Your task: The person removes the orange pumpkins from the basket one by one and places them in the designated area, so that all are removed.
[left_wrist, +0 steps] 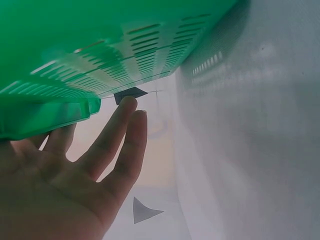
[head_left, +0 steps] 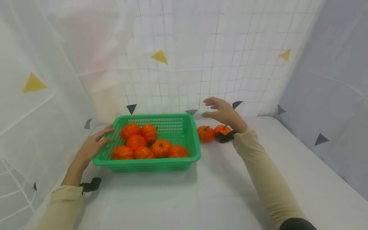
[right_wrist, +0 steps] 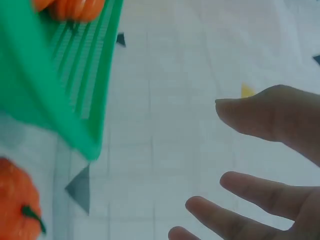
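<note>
A green plastic basket (head_left: 146,162) with slotted walls holds several small orange pumpkins (head_left: 161,148). My left hand (head_left: 93,145) lies along the basket's left rim, its fingers fairly straight. In the left wrist view, two extended fingers (left_wrist: 131,135) show beside the slotted outer wall, and the others run up behind the rim. My right hand (head_left: 222,111) hovers right of the basket with nothing in it, thumb and fingers spread apart. Below it, two more pumpkins sit on the table: one (head_left: 205,134) next to the basket and another (head_left: 222,129) partly hidden by the black wrist strap.
The white-covered table (head_left: 161,201) meets a white grid-lined backdrop (head_left: 189,64) just behind the basket. Cloth walls rise on both sides, the grey-toned one (head_left: 327,95) at the right. Yellow and dark triangles mark the cloth.
</note>
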A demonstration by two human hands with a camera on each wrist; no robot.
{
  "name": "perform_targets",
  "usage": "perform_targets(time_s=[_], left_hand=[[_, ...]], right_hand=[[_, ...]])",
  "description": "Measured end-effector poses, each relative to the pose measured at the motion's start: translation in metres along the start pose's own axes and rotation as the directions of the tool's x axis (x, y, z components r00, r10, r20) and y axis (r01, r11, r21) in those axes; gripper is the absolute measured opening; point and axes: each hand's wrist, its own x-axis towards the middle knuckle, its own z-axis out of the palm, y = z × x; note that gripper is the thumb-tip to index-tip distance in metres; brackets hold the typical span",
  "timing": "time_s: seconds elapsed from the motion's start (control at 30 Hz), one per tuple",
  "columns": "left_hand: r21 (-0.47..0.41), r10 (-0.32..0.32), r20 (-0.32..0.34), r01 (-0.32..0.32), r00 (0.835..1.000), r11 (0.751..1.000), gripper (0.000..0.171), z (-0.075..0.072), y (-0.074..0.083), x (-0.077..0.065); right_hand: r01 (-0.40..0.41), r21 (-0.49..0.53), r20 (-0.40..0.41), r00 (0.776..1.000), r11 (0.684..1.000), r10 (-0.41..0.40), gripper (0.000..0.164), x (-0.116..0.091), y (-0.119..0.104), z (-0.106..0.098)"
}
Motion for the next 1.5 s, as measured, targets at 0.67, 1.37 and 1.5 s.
perform_targets(time_s=[0.67,1.37,1.5], left_hand=[[-0.025,-0.033,0.005,0.033,0.999,0.999,0.05,0.015,0.006,0.01],[-0.021,-0.03,-0.009,0.03,0.999,0.999,0.049,0.014,0.006,0.01],[-0.031,-0.019,-0.008,0.019,1.0,0.999,0.05,0.015,0.006,0.011]], right_hand=[[0.185,0.012,0.272,0.945,0.983,-0.181,0.054,0.037,-0.076,0.064],[0.151,-0.103,0.564,0.823,0.983,-0.067,0.077,0.052,-0.066,0.147],[0.151,-0.107,0.591,0.804,0.983,-0.06,0.076,0.052,-0.059,0.151]])
